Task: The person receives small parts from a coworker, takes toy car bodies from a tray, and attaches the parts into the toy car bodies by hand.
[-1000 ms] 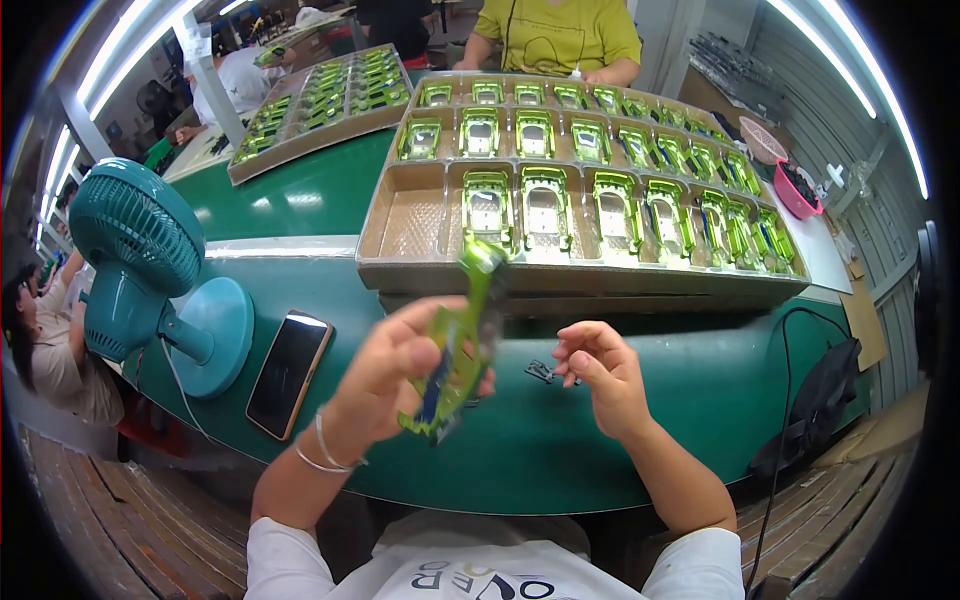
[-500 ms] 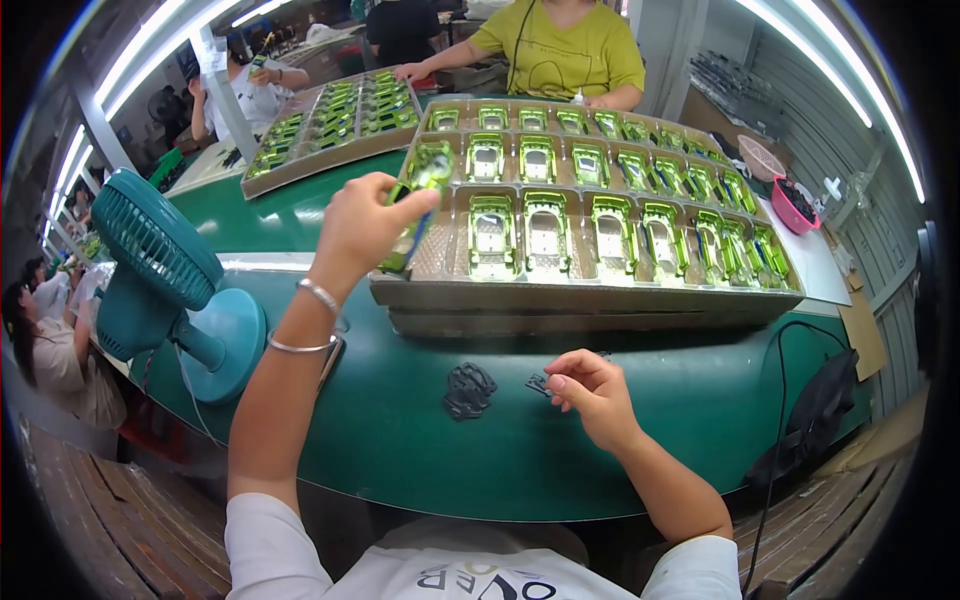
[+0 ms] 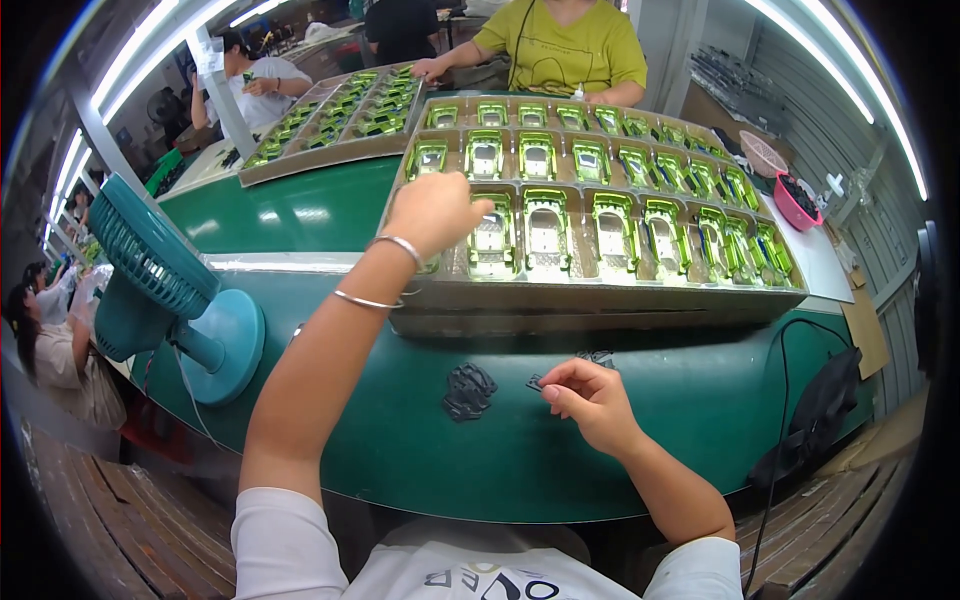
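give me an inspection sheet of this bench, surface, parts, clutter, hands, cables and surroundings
Surface: green table, glossy, with a raised strip.
Job's things: long tray of green car-shaped parts in rows; small dark part on the table.
Clutter: dark clump; teal fan; pink bowl.
Grips: left hand over the tray's near-left cells; right hand pinching the small dark part.
Cables: black cable over the table's right edge.
Surroundings: second tray; other people seated around.

Left hand (image 3: 432,212): arm stretched forward, fingers curled, over the tray's (image 3: 600,300) near-left corner.
Right hand (image 3: 590,398): low, fingertips pinched together, just before the tray.
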`<act>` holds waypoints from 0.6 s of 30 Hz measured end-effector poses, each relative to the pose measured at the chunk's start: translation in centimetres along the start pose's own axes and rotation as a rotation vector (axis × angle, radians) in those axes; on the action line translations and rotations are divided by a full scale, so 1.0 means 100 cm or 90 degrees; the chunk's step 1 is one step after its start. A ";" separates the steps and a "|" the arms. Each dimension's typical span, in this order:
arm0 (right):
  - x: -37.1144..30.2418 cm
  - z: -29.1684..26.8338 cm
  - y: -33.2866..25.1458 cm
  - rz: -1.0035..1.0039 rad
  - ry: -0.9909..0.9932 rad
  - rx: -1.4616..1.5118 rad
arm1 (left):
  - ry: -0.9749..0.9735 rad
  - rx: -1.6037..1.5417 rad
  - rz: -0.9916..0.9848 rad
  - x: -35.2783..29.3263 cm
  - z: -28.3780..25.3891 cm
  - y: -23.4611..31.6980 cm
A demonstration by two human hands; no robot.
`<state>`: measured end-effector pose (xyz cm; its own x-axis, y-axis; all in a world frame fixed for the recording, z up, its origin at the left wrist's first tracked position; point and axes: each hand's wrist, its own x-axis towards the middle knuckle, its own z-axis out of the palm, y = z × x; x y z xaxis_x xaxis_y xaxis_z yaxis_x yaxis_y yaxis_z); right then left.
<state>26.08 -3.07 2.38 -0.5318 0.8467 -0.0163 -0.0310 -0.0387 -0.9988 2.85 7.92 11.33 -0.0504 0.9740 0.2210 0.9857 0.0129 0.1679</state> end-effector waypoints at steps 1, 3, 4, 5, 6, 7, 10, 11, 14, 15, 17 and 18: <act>-0.001 0.000 -0.001 -0.005 0.001 -0.001 | -0.028 0.014 0.025 -0.003 0.001 0.005; -0.004 0.000 -0.004 -0.013 0.002 -0.011 | -0.038 0.055 0.023 0.001 0.016 0.002; -0.002 -0.001 -0.001 -0.012 0.004 -0.018 | -0.058 0.094 0.021 0.005 0.029 -0.002; 0.002 -0.001 -0.001 -0.008 0.024 -0.011 | -0.006 0.037 0.002 0.009 0.041 -0.009; 0.001 -0.002 -0.002 -0.004 0.050 -0.004 | 0.039 0.008 -0.018 0.007 0.039 -0.009; 0.002 -0.003 -0.005 -0.017 0.076 -0.031 | 0.050 -0.018 -0.026 0.005 0.033 -0.011; 0.005 -0.005 0.002 -0.063 0.118 -0.093 | 0.093 -0.089 -0.037 -0.002 0.015 -0.017; 0.006 -0.005 0.003 -0.055 0.121 -0.091 | 0.108 -0.155 -0.038 -0.006 0.007 -0.017; 0.010 -0.004 0.003 -0.141 0.120 -0.447 | 0.032 -0.718 -0.061 -0.031 -0.012 -0.007; 0.012 -0.005 0.008 -0.207 0.113 -0.581 | -0.001 -0.829 -0.059 -0.049 -0.019 0.003; 0.015 -0.004 0.014 -0.218 0.087 -0.737 | -0.063 -0.912 -0.071 -0.075 -0.010 0.014; 0.016 -0.002 0.013 -0.216 0.083 -0.736 | -0.116 -0.988 -0.081 -0.090 -0.008 0.016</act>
<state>25.34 -1.72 1.04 -0.5521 0.7717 0.3156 0.6576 0.6358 -0.4041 4.74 -1.01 10.34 0.0156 0.9993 0.0340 -0.1516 -0.0313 0.9879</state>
